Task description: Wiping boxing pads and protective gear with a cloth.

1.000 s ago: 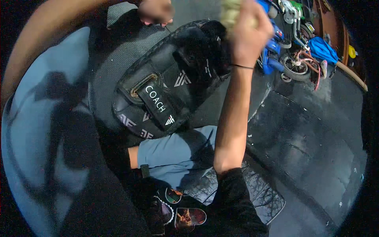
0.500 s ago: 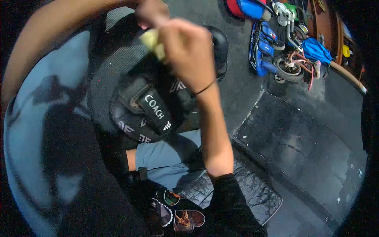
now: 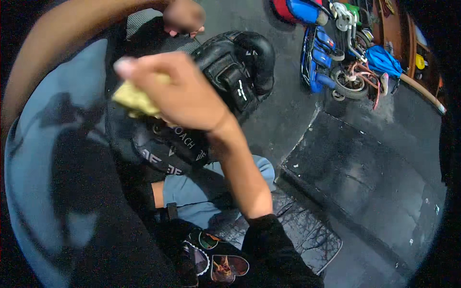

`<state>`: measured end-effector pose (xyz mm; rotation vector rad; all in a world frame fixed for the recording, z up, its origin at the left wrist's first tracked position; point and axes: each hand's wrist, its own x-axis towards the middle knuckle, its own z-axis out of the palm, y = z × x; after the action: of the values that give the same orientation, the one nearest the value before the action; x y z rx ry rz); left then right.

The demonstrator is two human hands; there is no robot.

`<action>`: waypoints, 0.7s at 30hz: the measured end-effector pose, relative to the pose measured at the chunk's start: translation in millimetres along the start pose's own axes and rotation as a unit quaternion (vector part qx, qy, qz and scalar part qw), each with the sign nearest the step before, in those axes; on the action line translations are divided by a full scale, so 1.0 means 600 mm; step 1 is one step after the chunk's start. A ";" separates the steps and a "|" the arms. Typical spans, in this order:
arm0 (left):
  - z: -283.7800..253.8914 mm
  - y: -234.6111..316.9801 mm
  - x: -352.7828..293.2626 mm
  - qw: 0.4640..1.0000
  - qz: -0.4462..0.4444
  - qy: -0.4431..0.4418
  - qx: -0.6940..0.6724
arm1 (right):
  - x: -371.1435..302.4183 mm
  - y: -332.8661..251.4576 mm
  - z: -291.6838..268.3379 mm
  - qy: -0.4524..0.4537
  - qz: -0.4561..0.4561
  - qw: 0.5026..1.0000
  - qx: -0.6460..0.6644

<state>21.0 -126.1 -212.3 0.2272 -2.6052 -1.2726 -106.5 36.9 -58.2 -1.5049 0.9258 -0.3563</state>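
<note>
A black padded training pad [image 3: 225, 72] with white markings lies tilted across my lap. My right hand [image 3: 177, 93] is closed around a crumpled yellow cloth [image 3: 134, 100] and holds it over the pad's left side. My left hand [image 3: 182, 17] is at the pad's top edge, fingers curled on it, with the forearm reaching across the upper left. The pad's lower part is partly hidden behind my right hand and wrist.
Blue trousers [image 3: 192, 189] cover my knee under the pad. A blue child's scooter and small bikes [image 3: 331, 57] stand at the upper right, beside a blue cloth [image 3: 382, 62]. Black rubber mats [image 3: 365, 177] cover the wet grey floor on the right.
My right hand has carried the yellow cloth from the upper right down and leftward over the pad. The view has tilted and the pad now sits nearer the centre.
</note>
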 end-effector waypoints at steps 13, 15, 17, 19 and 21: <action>0.036 0.269 0.171 0.978 0.147 -0.003 0.149 | -0.352 0.186 -0.176 0.561 0.132 0.774 0.262; 0.085 0.268 0.171 0.941 0.168 -0.053 0.288 | -0.336 0.207 -0.138 0.530 0.249 0.787 0.192; 0.097 0.244 0.174 0.933 0.135 -0.068 0.326 | -0.336 0.256 -0.125 0.455 0.367 0.795 0.163; 0.088 0.236 0.159 0.935 0.082 -0.016 0.344 | -0.290 0.231 -0.099 0.443 0.292 0.826 0.189; 0.060 0.231 0.164 0.906 0.069 0.017 0.417 | -0.285 0.235 -0.114 0.410 0.294 0.826 0.251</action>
<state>-88.5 -37.7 -110.3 0.1899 -2.8975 -0.0391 -308.9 126.4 -127.1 -0.4788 1.7471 -0.7439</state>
